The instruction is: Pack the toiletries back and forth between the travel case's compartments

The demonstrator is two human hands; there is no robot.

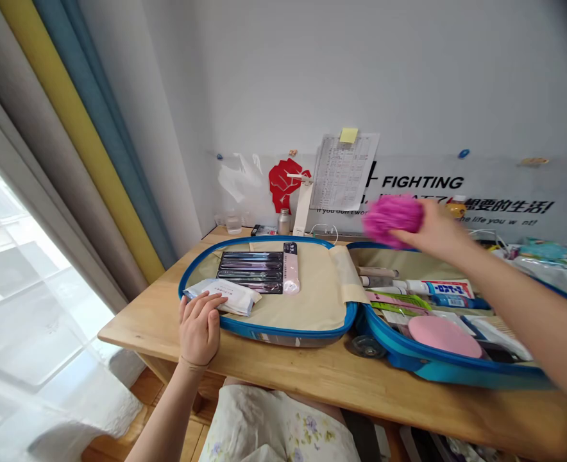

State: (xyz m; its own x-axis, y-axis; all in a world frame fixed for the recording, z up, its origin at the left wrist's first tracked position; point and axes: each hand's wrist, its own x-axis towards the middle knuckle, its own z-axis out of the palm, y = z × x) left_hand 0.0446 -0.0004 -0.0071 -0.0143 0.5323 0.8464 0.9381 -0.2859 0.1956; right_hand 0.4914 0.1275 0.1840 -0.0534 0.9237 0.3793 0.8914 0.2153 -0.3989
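Floral-print fabric [278, 427], pale and softly creased, is covering the person's lap beneath the edge of a smooth wooden worktop [153, 324]. Above it, a blue-rimmed suitcase [283, 330] is lying open in two rounded halves, its beige cloth lining showing and a dark wheel [369, 346] jutting out near the hinge. The person's left hand [199, 330] is resting palm down, fingers lying over the near end of a soft, crinkled white packet [233, 297] in the left half, the thumb standing apart. The right hand [430, 224] is gripping a ruffled magenta bath puff [390, 220], its thumb pressing underneath; the other fingers are largely hiding from view. That puff, somewhat blurred, is hanging in the air above the right half, clear of the things inside. Behind the white packet, a flat pack of slim handles [249, 273] on dark backing is lying beside a pink strip. Across the hinge, a glossy toothpaste tube [449, 287], a green plastic packet [401, 300] and a smooth pink oval case [444, 337] are crowding together. A red fist decal [281, 186] is decorating the wall near a printed paper sheet [344, 176], while heavy striped curtains [79, 128] are falling in folds at left.
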